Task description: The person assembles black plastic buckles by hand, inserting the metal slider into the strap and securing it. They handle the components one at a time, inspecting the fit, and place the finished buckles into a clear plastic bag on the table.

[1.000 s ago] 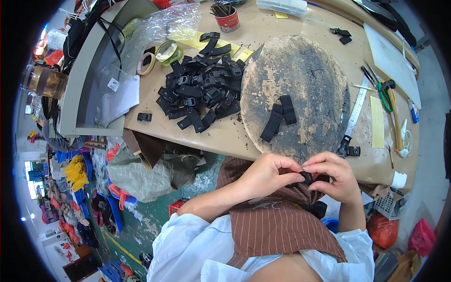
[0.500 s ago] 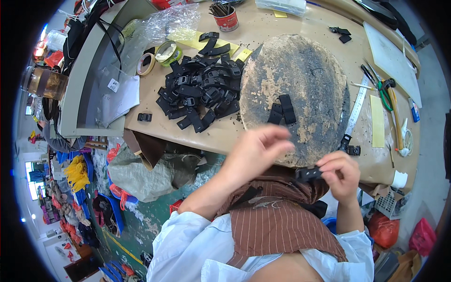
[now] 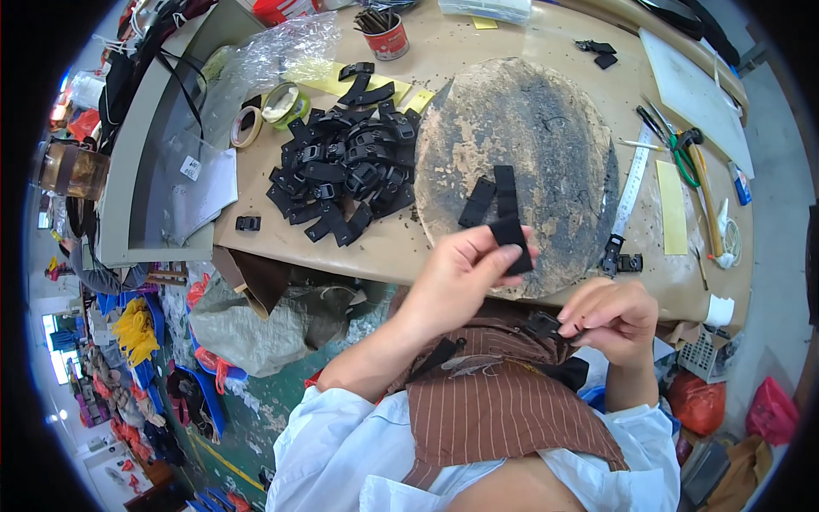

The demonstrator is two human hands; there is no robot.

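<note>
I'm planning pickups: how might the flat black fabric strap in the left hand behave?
That flat black fabric strap is probably light, being thin; likely not slippery, as it looks matte; and unlikely to roll, given its flatness.

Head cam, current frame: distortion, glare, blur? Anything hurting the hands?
Head view: dark fisheye border, with the table edges bowing; head view: glints on the clear plastic wrap; head view: left hand and its black strap readable; head view: right hand readable, but its small black buckle is too dark for fine detail.
</note>
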